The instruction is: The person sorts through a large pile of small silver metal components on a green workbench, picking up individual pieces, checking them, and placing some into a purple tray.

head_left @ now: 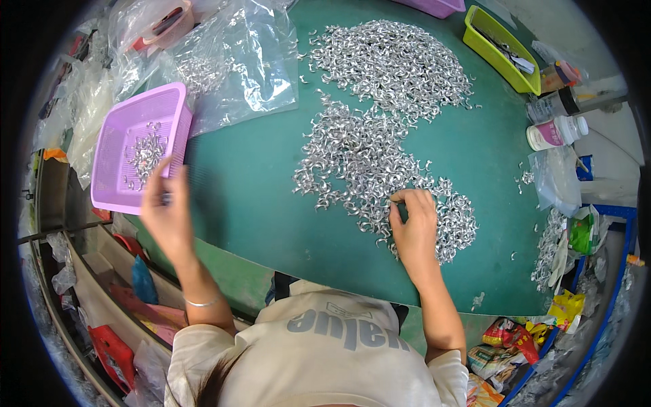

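Heaps of small silver crescent-shaped metal pieces (pixel 359 146) spread across the green tabletop. My right hand (pixel 417 227) rests at the near end of the heap, thumb and index fingertips pinched together at a small curved metal piece, which the fingers partly cover. At the left, my left hand (pixel 166 214) hovers by the near right rim of a purple plastic basket (pixel 105 173). Its fingers are apart and slightly blurred, and I make out nothing held in them. More of the curved pieces (pixel 146 156) lie loose inside the basket.
Clear plastic bags (pixel 237 68) cover the far left of the table, beside a pink basket (pixel 178 30) with tools. A lime-green tray (pixel 498 51) stands far right. Bottles (pixel 553 133) line the right edge, near another small pile of pieces (pixel 548 251). Shelves (pixel 102 261) stand left.
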The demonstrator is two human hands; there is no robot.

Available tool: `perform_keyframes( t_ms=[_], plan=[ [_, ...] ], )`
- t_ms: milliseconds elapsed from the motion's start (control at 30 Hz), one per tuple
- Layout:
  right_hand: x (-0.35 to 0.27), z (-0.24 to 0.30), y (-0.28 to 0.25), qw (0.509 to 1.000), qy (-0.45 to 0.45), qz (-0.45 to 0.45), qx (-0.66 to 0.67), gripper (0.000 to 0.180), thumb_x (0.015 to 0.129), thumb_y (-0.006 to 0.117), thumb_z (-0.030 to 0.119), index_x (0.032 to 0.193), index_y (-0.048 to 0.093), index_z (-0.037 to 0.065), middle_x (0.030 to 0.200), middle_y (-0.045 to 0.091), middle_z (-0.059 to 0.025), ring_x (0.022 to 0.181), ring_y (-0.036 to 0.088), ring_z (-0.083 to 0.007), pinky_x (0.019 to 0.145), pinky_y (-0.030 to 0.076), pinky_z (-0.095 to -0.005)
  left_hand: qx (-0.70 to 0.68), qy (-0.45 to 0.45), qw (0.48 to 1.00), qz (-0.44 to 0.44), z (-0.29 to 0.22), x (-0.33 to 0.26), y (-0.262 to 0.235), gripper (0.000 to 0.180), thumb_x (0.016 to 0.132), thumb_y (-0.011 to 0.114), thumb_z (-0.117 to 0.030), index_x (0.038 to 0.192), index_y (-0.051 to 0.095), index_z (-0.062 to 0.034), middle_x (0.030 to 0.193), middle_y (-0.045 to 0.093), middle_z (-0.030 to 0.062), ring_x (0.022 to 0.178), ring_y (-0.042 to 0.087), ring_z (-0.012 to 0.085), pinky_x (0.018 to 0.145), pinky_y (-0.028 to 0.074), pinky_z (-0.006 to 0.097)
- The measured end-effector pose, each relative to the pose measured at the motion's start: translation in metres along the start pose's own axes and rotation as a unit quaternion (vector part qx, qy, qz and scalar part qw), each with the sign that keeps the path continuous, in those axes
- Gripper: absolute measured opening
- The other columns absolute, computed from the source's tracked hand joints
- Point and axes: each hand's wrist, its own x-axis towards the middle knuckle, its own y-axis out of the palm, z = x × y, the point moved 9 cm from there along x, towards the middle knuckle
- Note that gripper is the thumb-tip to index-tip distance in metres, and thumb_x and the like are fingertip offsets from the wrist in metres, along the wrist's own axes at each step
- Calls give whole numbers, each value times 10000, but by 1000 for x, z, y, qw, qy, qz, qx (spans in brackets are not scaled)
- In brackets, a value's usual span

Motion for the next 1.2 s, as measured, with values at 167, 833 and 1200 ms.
perform_keyframes(
  t_ms=[167, 833, 1200],
  plan=[
    [-13, -16, -9, 957, 156, 11, 244, 164, 726, 587, -70, 867, 540, 1, 763, 566, -60, 674, 536, -147, 634, 427, -254, -189, -28, 914, 358, -64, -90, 94, 224, 733, 648, -26, 956, 631, -42, 566, 475, -35, 538, 416, 23, 491, 363, 181],
    [-47, 19, -46, 866, 180, -64, 462, 241, 717, 606, -132, 940, 534, -72, 869, 600, -105, 778, 551, -122, 701, 452, -234, -422, -335, 626, 563, -105, -185, 157, 150, 781, 615, -68, 901, 640, 19, 578, 459, -45, 491, 326, 17, 431, 244, 185],
    [-14, -164, -144, 928, 192, -269, 173, 90, 765, 634, 28, 847, 603, 9, 768, 577, 3, 678, 490, -63, 616, 408, -191, -404, -330, 689, 503, -81, -176, 161, 185, 843, 543, -82, 987, 580, 29, 553, 388, -63, 447, 287, 8, 388, 183, 178]
  ],
)
